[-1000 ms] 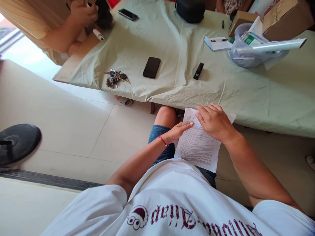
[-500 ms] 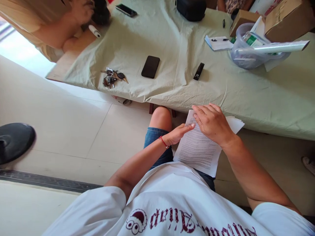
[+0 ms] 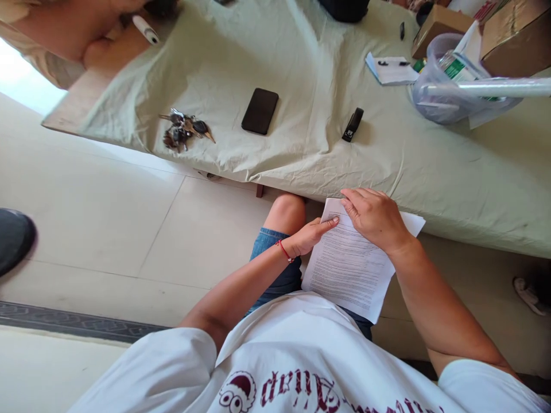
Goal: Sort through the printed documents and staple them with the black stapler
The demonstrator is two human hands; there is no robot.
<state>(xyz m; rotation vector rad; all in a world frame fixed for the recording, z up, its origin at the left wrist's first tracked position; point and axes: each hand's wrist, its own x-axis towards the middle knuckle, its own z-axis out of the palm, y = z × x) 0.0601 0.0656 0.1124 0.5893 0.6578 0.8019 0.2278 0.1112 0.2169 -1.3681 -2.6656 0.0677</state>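
A stack of printed paper sheets (image 3: 344,269) rests over my lap, just below the table's near edge. My left hand (image 3: 312,234) grips the left side of the stack, thumb on top and the other fingers hidden beneath. Bent over the upper part of the sheets, my right hand (image 3: 373,217) has its fingers together at the far edge and its thumb near the printed face. Sheet corners stick out unevenly to the right of this hand.
On the green-clothed table (image 3: 301,69) lie keys (image 3: 185,131), a black phone (image 3: 260,111) and a small black stapler-like object (image 3: 353,124). A clear plastic tub (image 3: 439,100) and cardboard boxes (image 3: 512,40) stand at right. Another person's arm (image 3: 69,28) rests at upper left.
The view has shifted a little, moving the table things up in the picture. Both hands keep their hold on the sheets; the protruding corners at right look closer together.
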